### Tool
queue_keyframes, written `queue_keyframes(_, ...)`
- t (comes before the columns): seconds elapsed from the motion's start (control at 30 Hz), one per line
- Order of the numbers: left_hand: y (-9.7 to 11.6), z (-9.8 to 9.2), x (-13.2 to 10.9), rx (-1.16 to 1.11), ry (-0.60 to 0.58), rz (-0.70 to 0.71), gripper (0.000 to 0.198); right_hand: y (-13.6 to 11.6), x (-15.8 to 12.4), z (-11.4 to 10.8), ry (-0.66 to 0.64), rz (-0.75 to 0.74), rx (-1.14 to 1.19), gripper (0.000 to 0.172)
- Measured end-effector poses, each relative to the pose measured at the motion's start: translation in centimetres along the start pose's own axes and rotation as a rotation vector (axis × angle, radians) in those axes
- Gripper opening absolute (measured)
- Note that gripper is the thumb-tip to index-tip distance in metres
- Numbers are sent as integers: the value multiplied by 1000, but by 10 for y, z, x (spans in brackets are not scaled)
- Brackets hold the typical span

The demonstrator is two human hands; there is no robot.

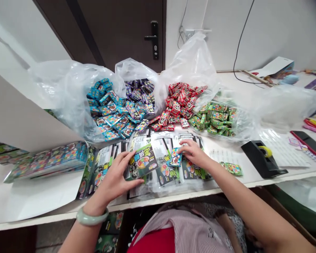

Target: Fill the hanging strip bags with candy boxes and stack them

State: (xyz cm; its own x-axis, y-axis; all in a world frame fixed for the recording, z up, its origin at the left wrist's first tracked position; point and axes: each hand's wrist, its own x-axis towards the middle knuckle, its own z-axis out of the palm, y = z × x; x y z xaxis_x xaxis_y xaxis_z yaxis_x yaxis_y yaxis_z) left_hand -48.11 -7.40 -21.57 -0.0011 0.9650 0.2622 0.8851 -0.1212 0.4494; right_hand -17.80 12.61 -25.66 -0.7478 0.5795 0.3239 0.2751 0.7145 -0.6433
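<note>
My left hand point(115, 176) grips a black-and-green printed card pack point(142, 161) by its edges, over a spread of flat printed packs point(168, 174) on the white table. My right hand point(192, 153) has its fingers on a small blue foil packet point(176, 157) and holds it against the spread. Behind the hands, clear plastic bags hold loose heaps of small packets: blue point(107, 105), purple point(138, 96), red point(179, 105) and green point(213, 118). One small green packet point(231, 168) lies to the right of my right hand.
A black tape dispenser point(262, 158) with yellow tape stands to the right, and a phone point(309, 142) lies beyond it near papers. A long plastic-wrapped bundle of packs point(46, 161) lies at left. A dark door point(121, 31) and a wall rise behind the table.
</note>
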Motion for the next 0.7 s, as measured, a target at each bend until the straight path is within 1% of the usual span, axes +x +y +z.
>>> queue_keyframes(0.07,0,-1,0,4,4,-2,86,-5,-8,-2,-30,25,-92,40)
queue_keyframes(0.13,-1,-1,0,7,1,-4,86,-15,-16,-1,-43,90,-195,38)
queue_keyframes(0.17,-1,-1,0,7,-5,-3,86,-21,-18,0,-59,125,-238,42)
queue_keyframes(0.23,0,1,1,3,-31,11,86,-32,-20,5,-123,169,-298,68)
queue_keyframes(0.27,0,2,2,0,-44,23,87,-36,-19,8,-164,172,-316,76)
queue_keyframes(0.3,1,3,2,-1,-58,34,87,-39,-18,11,-191,168,-319,79)
queue_keyframes(0.33,1,4,3,1,-70,44,87,-42,-16,11,-190,165,-304,76)
queue_keyframes(0.37,2,5,3,6,-80,53,88,-44,-13,10,-151,166,-269,71)
queue_keyframes(0.43,3,5,4,19,-93,63,90,-50,-10,2,-4,168,-159,63)
queue_keyframes(0.47,4,5,4,24,-98,68,91,-55,-9,-4,60,154,-101,62)
queue_keyframes(0.5,5,5,5,26,-99,76,92,-61,-8,-12,90,124,-57,63)
queue_keyframes(0.53,7,5,6,25,-97,86,92,-68,-7,-20,72,78,-34,65)
queue_keyframes(0.57,9,5,7,22,-93,98,93,-75,-6,-28,17,25,-36,66)
queue_keyframes(0.63,12,5,10,9,-83,126,95,-89,-3,-40,-124,-70,-101,66)
queue_keyframes(0.7,16,6,14,1,-78,165,96,-98,2,-47,-222,-121,-197,66)
